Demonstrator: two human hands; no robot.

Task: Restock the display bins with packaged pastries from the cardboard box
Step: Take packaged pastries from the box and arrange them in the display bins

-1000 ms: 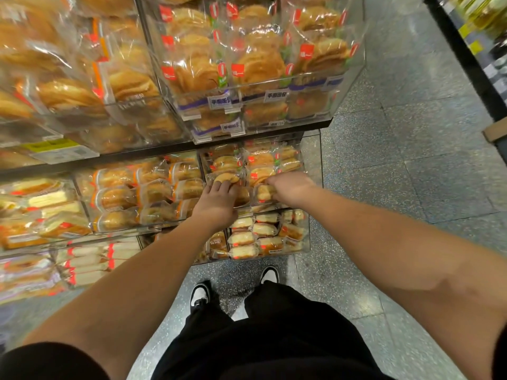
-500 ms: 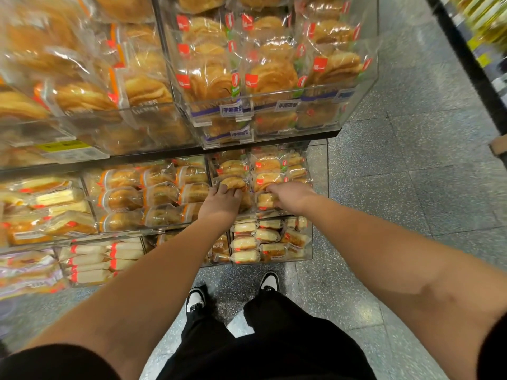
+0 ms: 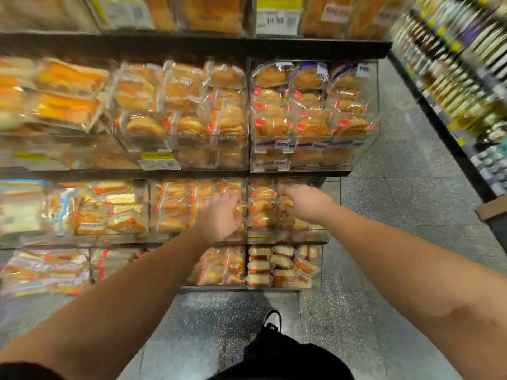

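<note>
Taking the middle-shelf bin (image 3: 288, 234) at the right end of the display as the landmark: to its left along the same shelf sit bins of wrapped cakes and buns, blurred by camera motion. The left hand (image 3: 219, 215) hovers just left of the divider at that bin's left side, fingers curled downward over the packaged pastries (image 3: 262, 207); whether it grips one I cannot tell. Further right, the right hand (image 3: 306, 202) reaches into the landmark bin itself, knuckles up, fingertips hidden among the packets, so its hold is also unclear. Well to the right of the bin, on the floor at the frame's edge, a corner of the cardboard box (image 3: 491, 211) shows. The step in hand looks like settling packets into rows. Next would probably be turning right to the box for more stock.
</note>
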